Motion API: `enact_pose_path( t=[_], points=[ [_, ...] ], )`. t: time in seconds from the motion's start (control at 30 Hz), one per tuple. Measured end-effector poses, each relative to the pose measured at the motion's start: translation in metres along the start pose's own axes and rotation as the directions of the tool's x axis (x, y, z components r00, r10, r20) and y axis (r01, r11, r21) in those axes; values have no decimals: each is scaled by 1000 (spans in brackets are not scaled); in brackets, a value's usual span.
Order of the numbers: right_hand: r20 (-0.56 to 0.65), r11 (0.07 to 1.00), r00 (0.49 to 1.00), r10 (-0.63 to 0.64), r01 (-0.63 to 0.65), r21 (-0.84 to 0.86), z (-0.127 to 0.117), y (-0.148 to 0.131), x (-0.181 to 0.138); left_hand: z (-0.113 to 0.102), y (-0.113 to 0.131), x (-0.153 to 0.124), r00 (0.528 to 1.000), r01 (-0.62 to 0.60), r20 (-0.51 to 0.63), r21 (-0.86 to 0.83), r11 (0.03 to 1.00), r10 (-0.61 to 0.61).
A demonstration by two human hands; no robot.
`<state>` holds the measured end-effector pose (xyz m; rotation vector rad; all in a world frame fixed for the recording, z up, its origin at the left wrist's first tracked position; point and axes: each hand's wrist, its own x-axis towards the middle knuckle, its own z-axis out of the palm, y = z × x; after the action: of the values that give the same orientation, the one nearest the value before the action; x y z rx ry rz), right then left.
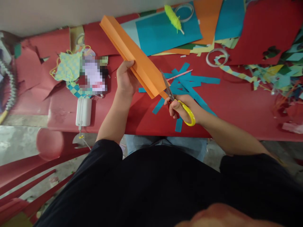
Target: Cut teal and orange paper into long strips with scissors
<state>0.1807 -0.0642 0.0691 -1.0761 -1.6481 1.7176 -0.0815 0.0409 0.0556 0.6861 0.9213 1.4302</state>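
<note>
Nearest, the right hand [181, 108] grasps the scissors [169, 92], fingers wrapped round the handles, blades aimed toward 11 o'clock at the near end of the orange paper [142, 64]. A loose grip there could let the blades twist and tear an edge. Blue strips [176, 83] lie below; a blade dipping too low might nick one. At 10 o'clock from the right hand, the left hand [126, 77] pinches the paper's long edge, thumb on top, apart from the blades. The paper, folded and held up, slants toward 11 o'clock; gripped at one side only, its layers could slip and the cut wander. Farther, at 12 o'clock, yarn [172, 17] could roll if knocked.
</note>
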Motion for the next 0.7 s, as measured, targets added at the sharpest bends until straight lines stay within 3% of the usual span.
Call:
enact_pose_path(
  t=[0.1,0.5,0.7],
  points=[
    [-13,999,1000,27,-27,-17,2,-1,1,-2,0,2,997,-6,82,-88,996,14],
    [-65,991,990,128,-124,54,5,6,6,-6,1,5,999,39,-24,128,991,-36],
    [47,998,999,-20,17,64,-2,8,3,-4,-2,2,1000,13,10,60,998,-13]
  ],
)
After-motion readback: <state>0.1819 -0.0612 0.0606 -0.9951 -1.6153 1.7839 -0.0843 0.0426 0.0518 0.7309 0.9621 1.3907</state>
